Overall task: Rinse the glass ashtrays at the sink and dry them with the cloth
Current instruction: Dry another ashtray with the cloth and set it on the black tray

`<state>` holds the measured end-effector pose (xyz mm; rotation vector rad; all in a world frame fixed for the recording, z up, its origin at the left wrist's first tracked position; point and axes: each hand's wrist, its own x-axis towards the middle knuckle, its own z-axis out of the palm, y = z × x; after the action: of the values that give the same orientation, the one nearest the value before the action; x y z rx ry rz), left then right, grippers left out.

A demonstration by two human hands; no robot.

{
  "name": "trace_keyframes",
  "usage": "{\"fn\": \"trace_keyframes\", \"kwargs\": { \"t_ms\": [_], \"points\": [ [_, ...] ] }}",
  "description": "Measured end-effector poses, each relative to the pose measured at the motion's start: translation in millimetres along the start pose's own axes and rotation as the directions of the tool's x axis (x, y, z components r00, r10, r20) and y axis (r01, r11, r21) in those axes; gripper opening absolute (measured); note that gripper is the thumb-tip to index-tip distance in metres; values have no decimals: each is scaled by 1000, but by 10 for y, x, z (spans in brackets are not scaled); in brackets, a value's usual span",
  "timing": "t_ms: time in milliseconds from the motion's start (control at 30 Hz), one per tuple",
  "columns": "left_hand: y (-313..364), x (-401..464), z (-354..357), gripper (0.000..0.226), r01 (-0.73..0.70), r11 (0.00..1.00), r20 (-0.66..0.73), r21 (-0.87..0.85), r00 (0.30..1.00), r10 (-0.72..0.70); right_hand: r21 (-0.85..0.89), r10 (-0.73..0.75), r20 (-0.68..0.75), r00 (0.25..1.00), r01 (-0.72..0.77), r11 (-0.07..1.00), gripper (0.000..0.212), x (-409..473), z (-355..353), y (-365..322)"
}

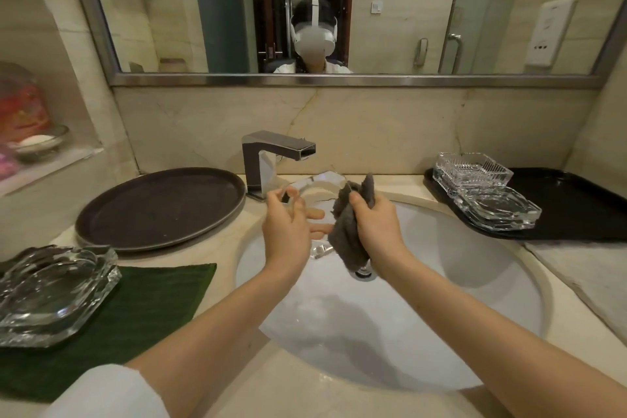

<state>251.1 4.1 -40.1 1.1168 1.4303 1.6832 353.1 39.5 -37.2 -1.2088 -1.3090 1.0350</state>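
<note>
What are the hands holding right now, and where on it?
The left hand holds a glass ashtray by its near edge; the right hand grips the grey cloth around its bunched middle.

Left hand (pixel 286 231) gripping, right hand (pixel 375 231) clenched.

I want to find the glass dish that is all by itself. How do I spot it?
Start at the white oval sink and look left to the dark green mat. The chunky clear glass ashtray sits on its left end. It sits alone, while the other ashtrays share the black tray.
</note>
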Motion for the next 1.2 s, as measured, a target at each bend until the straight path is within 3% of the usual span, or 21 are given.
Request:
{"fn": "trace_keyframes", "kwargs": {
  "t_ms": [133,300,433,567,700,833,900,1000,1133,1200],
  "points": [
    [14,19,21,10,-6,999,95,48,995,1,-75,-77,18,997,78,994,17,62,-72,-52],
    [5,127,-69,10,-12,995,0,99,1000,12,-214,-66,31,997,71,974,25,-130,-21,85],
    [-42,85,-18,12,-18,992,69,124,998,9,-153,-39,-8,999,38,987,22,108,-15,-71],
    [-25,198,-58,16,6,996,-62,91,998,0,-123,-42,-39,998,37,992,23,-119,78,87],
    [-70,223,-32,25,29,993,-104,112,994,-18,106,116,-144,983,-101,989,18,-66,182,68],
    [-92,201,24,19,97,995,-150,-17,984,-98,450,262,-197,945,-150,880,18,22,234,-49],
    [-96,174,47,16,179,970,-188,-163,960,-208,514,255,-171,952,-134,847,16,-115,342,-60],
    [-153,166,35,34,282,897,-154,-340,925,-349,543,225,-72,972,-150,826,21,-273,497,-68],
    [-147,194,-47,48,303,861,-35,-410,938,-346,571,246,-18,969,-193,798,14,-210,439,-66],
    [-134,202,-67,43,354,818,49,-453,926,-374,625,265,47,963,-235,745,18,-175,330,-60]
  ]
}}
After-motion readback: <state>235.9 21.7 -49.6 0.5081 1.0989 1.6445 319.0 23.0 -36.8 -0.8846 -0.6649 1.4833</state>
